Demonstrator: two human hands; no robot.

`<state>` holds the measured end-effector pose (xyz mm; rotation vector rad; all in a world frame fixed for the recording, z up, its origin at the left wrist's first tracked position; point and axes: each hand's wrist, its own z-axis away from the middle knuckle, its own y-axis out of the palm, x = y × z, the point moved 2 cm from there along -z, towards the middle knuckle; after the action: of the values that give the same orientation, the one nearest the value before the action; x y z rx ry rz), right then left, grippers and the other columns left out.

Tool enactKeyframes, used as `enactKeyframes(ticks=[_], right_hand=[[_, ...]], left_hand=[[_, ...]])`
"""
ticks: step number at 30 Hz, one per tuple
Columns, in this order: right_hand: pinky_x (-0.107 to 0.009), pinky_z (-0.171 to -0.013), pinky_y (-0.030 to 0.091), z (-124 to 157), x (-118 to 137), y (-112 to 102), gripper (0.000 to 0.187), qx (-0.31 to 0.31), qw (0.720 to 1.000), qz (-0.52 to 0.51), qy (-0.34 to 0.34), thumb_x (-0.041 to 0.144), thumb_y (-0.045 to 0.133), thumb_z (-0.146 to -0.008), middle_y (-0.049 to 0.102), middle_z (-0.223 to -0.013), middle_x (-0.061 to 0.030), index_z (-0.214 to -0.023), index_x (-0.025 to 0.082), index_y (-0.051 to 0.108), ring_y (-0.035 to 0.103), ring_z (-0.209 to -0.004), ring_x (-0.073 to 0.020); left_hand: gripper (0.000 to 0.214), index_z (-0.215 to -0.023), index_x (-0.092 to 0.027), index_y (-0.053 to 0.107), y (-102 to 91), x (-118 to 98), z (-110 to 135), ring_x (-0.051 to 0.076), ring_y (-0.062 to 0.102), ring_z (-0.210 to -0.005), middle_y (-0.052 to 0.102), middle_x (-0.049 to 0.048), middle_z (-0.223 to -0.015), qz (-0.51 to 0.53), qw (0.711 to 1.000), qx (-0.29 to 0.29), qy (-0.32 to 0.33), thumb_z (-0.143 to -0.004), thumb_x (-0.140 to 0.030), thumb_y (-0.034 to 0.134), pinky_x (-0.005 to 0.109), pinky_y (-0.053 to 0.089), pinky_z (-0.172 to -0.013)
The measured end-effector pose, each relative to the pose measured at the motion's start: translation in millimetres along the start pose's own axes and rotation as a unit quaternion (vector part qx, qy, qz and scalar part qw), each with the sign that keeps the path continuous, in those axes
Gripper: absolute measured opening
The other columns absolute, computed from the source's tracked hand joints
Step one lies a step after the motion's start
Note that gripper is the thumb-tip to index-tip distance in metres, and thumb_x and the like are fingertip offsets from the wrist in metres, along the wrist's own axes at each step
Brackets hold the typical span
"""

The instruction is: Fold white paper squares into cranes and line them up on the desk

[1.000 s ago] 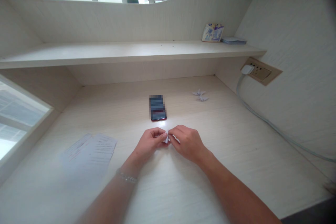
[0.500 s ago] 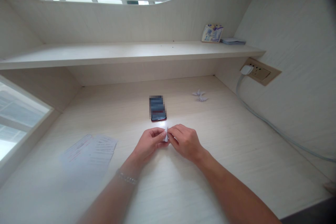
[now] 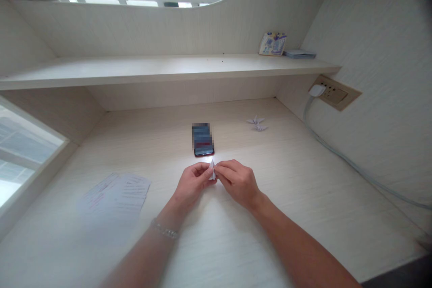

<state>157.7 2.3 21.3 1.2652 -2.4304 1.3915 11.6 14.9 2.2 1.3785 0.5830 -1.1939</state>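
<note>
A small piece of folded white paper (image 3: 212, 172) is held upright between my two hands, its pointed tip showing above the fingers. My left hand (image 3: 195, 179) pinches it from the left, thumb on the near face. From the right, the fingertips of my right hand (image 3: 239, 181) are closed on its edge. Fingers hide part of the paper. Just beyond my hands lies a phone (image 3: 204, 149), its screen blurred out. Two small folded paper cranes (image 3: 255, 120) sit close together farther back on the right.
Several sheets of paper with writing (image 3: 130, 193) lie on the desk (image 3: 216, 243) at the left. A shelf (image 3: 151, 65) spans the back, with a small printed packet (image 3: 272, 44) on it. On the right wall, a white cable (image 3: 340, 155) runs down from a socket (image 3: 337, 93).
The folded paper has turned a little, so more of its pointed face shows between my hands. My fingers have shifted slightly; the phone and cranes are unmoved.
</note>
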Motion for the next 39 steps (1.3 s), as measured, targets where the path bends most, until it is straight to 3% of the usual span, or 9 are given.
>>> enactKeyframes(ticks=[7,12,15,20,28,39], right_hand=[[-0.027,-0.073,0.048,2.1,2.5,2.6,0.017,-0.052,0.99,-0.108,0.076,0.019,0.053,-0.084,0.066,-0.09,-0.0039,-0.095,0.023,0.066,0.06,-0.082,-0.0158],[-0.024,-0.058,0.048,0.5,7.5,3.2,0.01,-0.056,0.965,-0.182,0.181,0.02,0.056,-0.082,0.064,-0.08,-0.0025,-0.087,0.02,0.064,0.058,-0.069,-0.0136],[-0.024,-0.057,0.047,0.0,7.6,3.7,0.008,-0.047,0.956,-0.202,0.207,0.021,0.056,-0.081,0.062,-0.077,-0.0021,-0.082,0.019,0.064,0.058,-0.068,-0.0137],[-0.022,-0.054,0.045,-0.2,6.1,3.0,0.009,-0.02,0.959,-0.205,0.196,0.021,0.054,-0.082,0.06,-0.076,-0.0022,-0.082,0.019,0.063,0.057,-0.068,-0.0136],[-0.023,-0.059,0.042,1.6,3.0,4.2,0.012,0.016,0.98,-0.128,0.153,0.021,0.05,-0.085,0.059,-0.077,-0.0021,-0.084,0.019,0.061,0.054,-0.067,-0.0131],[-0.023,-0.063,0.042,2.7,4.2,7.1,0.013,0.02,0.984,-0.081,0.158,0.022,0.047,-0.086,0.06,-0.078,-0.0028,-0.083,0.02,0.059,0.054,-0.072,-0.015]], left_hand=[[0.016,-0.084,-0.013,0.064,-0.8,4.8,-0.8,0.013,0.058,-0.075,0.062,0.0038,-0.08,-0.061,0.995,-0.032,0.078,-0.075,-0.026,0.065,0.03,0.053,-0.071],[0.016,-0.086,-0.013,0.063,0.6,3.1,0.5,0.016,0.059,-0.078,0.063,0.0047,-0.083,-0.084,0.988,-0.05,0.119,-0.075,-0.024,0.065,0.034,0.053,-0.076],[0.014,-0.086,-0.013,0.063,1.9,1.7,1.4,0.016,0.06,-0.077,0.063,0.0046,-0.081,-0.105,0.984,-0.049,0.137,-0.075,-0.023,0.064,0.034,0.052,-0.076],[0.014,-0.086,-0.014,0.063,1.5,1.1,1.4,0.015,0.059,-0.076,0.064,0.0048,-0.082,-0.135,0.978,-0.052,0.147,-0.076,-0.023,0.064,0.031,0.051,-0.075],[0.018,-0.088,-0.013,0.066,-2.0,3.4,-1.5,0.016,0.059,-0.08,0.066,0.0076,-0.088,-0.144,0.98,-0.046,0.13,-0.074,-0.024,0.065,0.03,0.048,-0.076],[0.013,-0.084,-0.015,0.06,4.2,10.2,-1.8,0.014,0.055,-0.077,0.06,0.0027,-0.081,-0.116,0.981,-0.077,0.136,-0.076,-0.025,0.062,0.027,0.048,-0.073]])
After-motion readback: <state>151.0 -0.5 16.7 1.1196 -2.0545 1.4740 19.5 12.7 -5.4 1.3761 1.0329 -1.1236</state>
